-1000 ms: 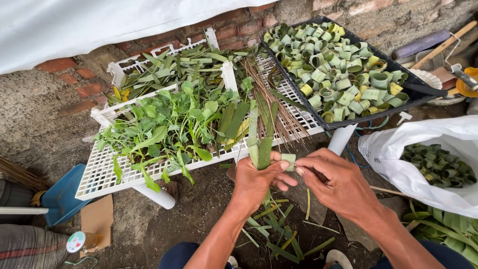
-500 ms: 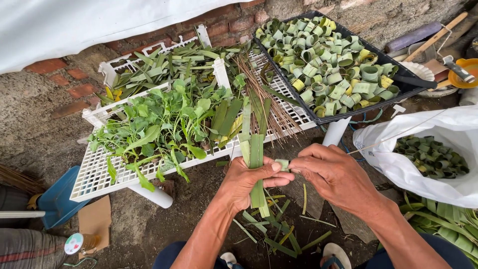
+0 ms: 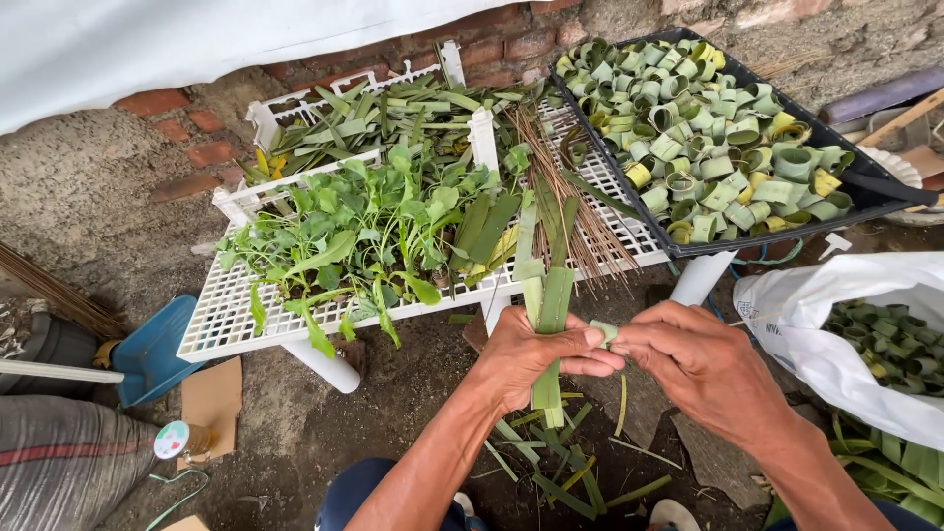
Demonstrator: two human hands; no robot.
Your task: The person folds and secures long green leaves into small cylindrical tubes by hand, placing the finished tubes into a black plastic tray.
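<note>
My left hand (image 3: pixel 531 356) grips a bundle of long green leaf strips (image 3: pixel 549 295) that stick up between the fingers and hang below the palm. My right hand (image 3: pixel 703 366) pinches a small folded piece of leaf (image 3: pixel 604 332) where both hands meet. Just beyond my hands stands a white slatted rack (image 3: pixel 226 329) carrying leafy green sprigs (image 3: pixel 364 231), more leaf strips (image 3: pixel 393 108) and thin brown sticks (image 3: pixel 560 197). A black tray (image 3: pixel 865 202) at the upper right is full of small rolled leaf rings (image 3: pixel 708 128).
A white plastic bag (image 3: pixel 816 334) at the right holds more leaf rings. Leaf scraps (image 3: pixel 560 472) litter the dirt below my hands. A blue dustpan (image 3: pixel 157 349), cardboard (image 3: pixel 211 398) and a brick wall (image 3: pixel 501 44) lie to the left and behind.
Both hands have shifted slightly right and lower in view, still together on the leaf. The small folded piece now shows between the fingertips.
</note>
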